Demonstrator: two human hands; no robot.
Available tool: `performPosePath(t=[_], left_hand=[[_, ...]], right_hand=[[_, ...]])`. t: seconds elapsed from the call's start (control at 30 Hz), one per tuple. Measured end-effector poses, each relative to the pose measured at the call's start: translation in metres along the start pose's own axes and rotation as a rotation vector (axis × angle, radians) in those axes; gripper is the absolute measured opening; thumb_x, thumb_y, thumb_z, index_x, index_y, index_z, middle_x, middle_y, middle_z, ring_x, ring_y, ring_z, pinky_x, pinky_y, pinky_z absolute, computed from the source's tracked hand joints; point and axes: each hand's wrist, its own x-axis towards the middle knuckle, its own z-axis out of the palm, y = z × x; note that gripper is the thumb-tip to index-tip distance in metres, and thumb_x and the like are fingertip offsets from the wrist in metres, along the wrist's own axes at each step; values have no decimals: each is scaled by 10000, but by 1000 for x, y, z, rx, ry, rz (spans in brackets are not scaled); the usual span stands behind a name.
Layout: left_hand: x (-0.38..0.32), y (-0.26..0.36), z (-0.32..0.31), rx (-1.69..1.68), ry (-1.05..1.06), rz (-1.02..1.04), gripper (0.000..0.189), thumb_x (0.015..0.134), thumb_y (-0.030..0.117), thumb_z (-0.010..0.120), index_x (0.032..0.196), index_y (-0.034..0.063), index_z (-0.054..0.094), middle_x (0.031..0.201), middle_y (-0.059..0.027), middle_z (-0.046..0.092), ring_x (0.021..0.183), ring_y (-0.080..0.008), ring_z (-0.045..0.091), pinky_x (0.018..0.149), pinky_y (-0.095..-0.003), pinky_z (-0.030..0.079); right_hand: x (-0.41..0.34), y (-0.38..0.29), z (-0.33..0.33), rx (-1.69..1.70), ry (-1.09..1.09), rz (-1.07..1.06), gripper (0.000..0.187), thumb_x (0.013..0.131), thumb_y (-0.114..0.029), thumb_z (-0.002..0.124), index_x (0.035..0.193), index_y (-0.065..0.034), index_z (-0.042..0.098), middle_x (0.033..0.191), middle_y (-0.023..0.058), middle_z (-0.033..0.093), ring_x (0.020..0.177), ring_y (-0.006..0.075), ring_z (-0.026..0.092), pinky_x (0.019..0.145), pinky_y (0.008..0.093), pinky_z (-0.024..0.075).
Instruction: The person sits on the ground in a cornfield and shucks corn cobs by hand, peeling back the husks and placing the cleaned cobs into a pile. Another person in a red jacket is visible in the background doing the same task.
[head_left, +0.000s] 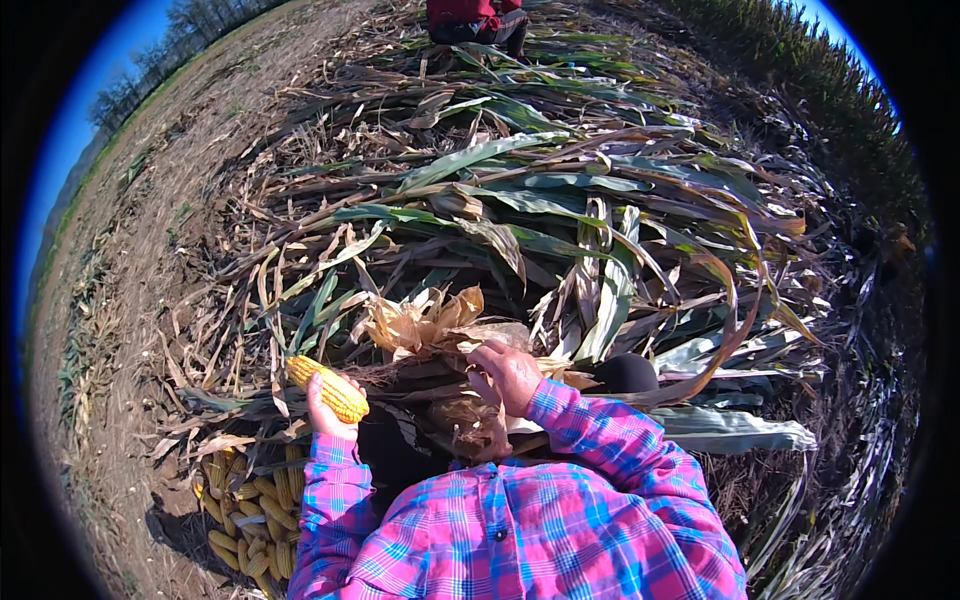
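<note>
A husked yellow ear of corn (328, 389) is gripped in my left hand (334, 418), its far end pointing up and to the left. My right hand (510, 375) lies over dry corn husks in front of my lap, fingers curled; whether they pinch a husk is hard to make out. Pale, opened husks (420, 322) spread just beyond that hand. A brown husk with silk (476, 427) sits below it, close to my shirt.
Several husked ears form a pile (259, 510) on the ground at my lower left. Cut corn stalks (525, 180) with green and dry leaves cover the ground ahead. A person in red (472, 19) is at the far end. Standing corn (817, 90) rises at right; bare soil (150, 247) lies left.
</note>
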Motion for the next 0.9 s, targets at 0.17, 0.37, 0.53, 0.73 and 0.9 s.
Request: performPosePath(t=[0.17,0.37,0.53,0.73,0.9], left_hand=[[-43,125,-151,-67,671,385,451,815,503,517,1108,160,523,978,-31,598,912,-241,576,792,-406,461],[-98,113,-213,-1,983,158,315,813,345,545,1008,98,518,1002,1,583,858,-173,558,776,-364,484],[-31,39,-101,504,636,234,255,807,123,569,1058,88,543,984,-8,580,854,-136,548,704,-283,454],[53,-75,11,1709,-242,818,356,748,186,622,1073,51,572,1109,-139,554,1054,-316,503,898,-397,398],[82,-150,11,2228,-345,308,402,854,270,471,1255,247,463,1215,10,507,1057,-225,513,884,-456,363]], right_hand=[[10,41,-28,5,299,158,189,743,-102,603,916,-37,565,844,112,555,677,216,598,618,345,479],[60,83,10,61,194,213,460,858,-369,525,1226,-100,468,1201,166,489,1082,352,493,894,409,423],[39,55,99,-424,-721,0,555,822,-549,462,1269,-221,456,1321,44,434,1261,211,344,931,525,286],[21,62,104,-357,-640,-83,623,776,-484,551,1296,-168,416,1360,73,383,1281,229,327,987,573,265],[71,84,71,11,-894,-18,534,773,-418,583,1213,-124,512,1235,104,515,1103,246,516,910,513,393]])
